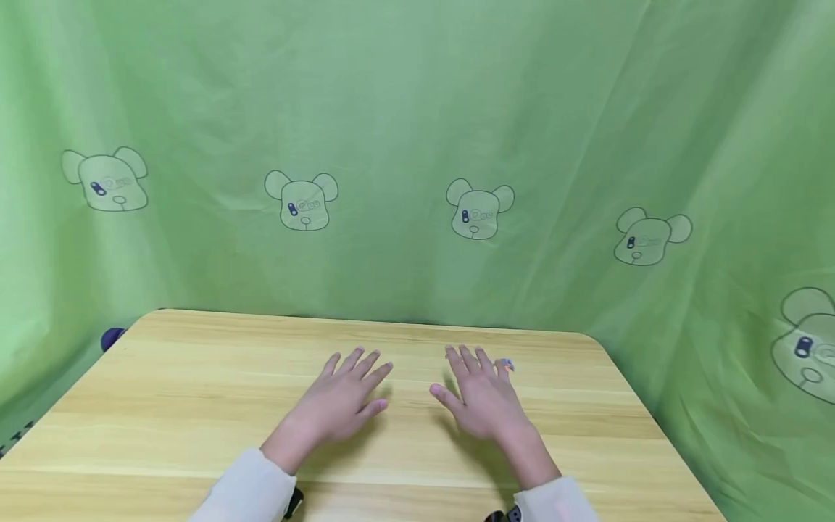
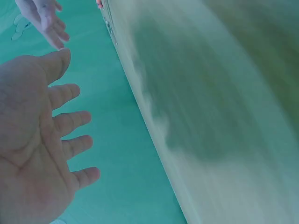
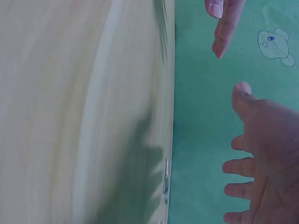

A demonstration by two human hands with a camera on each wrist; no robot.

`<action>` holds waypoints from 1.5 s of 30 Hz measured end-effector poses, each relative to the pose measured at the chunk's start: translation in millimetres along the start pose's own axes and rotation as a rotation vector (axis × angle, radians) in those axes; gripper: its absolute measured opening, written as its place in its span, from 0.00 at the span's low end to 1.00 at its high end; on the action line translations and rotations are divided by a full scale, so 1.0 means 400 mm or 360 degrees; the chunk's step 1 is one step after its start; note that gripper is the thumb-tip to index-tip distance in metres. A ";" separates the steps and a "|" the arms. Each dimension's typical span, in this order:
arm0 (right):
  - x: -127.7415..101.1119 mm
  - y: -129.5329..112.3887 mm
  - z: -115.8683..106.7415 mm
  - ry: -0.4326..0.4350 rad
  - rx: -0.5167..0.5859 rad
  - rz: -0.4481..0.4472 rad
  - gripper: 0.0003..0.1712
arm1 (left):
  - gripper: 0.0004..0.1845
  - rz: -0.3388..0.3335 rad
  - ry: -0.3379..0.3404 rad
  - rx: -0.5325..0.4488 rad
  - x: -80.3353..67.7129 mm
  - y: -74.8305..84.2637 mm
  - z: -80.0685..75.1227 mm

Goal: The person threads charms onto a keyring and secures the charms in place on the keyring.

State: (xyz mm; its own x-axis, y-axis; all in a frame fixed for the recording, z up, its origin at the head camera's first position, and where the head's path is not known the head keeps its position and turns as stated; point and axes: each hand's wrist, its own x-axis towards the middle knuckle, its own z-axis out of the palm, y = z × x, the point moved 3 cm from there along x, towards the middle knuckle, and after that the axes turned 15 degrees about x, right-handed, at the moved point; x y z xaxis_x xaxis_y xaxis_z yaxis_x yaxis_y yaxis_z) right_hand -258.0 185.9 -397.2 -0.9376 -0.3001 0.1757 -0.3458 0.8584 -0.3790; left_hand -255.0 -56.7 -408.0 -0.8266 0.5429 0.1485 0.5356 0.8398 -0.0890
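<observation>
Both hands hover palm down above the wooden table [image 1: 215, 391], fingers straight and spread, with shadows falling on the wood beneath them. My left hand [image 1: 339, 399] holds nothing; its bare palm fills the left side of the left wrist view. My right hand [image 1: 485, 399] is likewise bare, thumb pointing toward the left hand. Past the right fingertips lies a small colourful item [image 1: 508, 365], blue, white and orange, partly hidden behind the fingers. In the right wrist view small flat pieces [image 3: 166, 186] lie near the table's far edge, too foreshortened to identify.
A green curtain [image 1: 391, 109] printed with bear-head outlines hangs behind the table and along its sides. A dark purple round thing [image 1: 112, 338] shows past the table's back left corner. Pale sleeves [image 1: 251, 489] and dark wrist straps [image 1: 295, 502] are on the forearms.
</observation>
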 end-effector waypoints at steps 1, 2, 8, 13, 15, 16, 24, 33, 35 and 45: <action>0.001 0.006 -0.004 0.0008 -0.0009 -0.0001 0.45 | 0.32 0.0019 0.0007 0.0004 0.008 0.004 -0.001; 0.001 0.012 -0.008 0.0016 -0.0016 -0.0003 0.45 | 0.32 0.0033 0.0008 0.0011 0.016 0.008 -0.001; 0.005 0.057 -0.041 0.0030 -0.0037 -0.0009 0.45 | 0.31 0.0115 -0.0006 0.0096 0.077 0.034 0.003; 0.011 0.114 -0.075 0.0018 -0.0073 -0.0005 0.45 | 0.30 0.0194 -0.0017 0.0193 0.139 0.067 0.014; 0.013 0.135 -0.087 0.0013 -0.0082 -0.0021 0.44 | 0.30 0.0217 -0.0016 0.0214 0.163 0.082 0.017; 0.014 0.145 -0.092 0.0011 -0.0086 -0.0031 0.44 | 0.29 0.0228 -0.0015 0.0222 0.175 0.090 0.018; 0.032 0.209 -0.101 -0.0035 -0.0114 -0.0096 0.38 | 0.27 0.0289 -0.0032 0.0265 0.274 0.149 0.033; 0.063 0.267 -0.081 -0.0083 -0.0110 -0.0231 0.20 | 0.22 0.0299 -0.0024 0.0213 0.373 0.192 0.079; 0.070 0.279 -0.073 -0.0099 -0.0092 -0.0233 0.14 | 0.21 0.0274 -0.0031 0.0179 0.391 0.197 0.088; 0.084 0.322 -0.040 -0.0154 -0.0117 -0.0140 0.08 | 0.15 0.0218 -0.0083 -0.0036 0.443 0.238 0.095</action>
State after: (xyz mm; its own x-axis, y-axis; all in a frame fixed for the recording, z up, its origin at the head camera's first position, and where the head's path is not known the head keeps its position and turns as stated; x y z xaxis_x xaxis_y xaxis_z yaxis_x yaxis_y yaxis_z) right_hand -333.6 293.2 -425.5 -0.9042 -0.4111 0.1157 -0.4265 0.8541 -0.2978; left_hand -357.2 119.7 -427.4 -0.7530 0.6525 0.0851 0.6473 0.7577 -0.0824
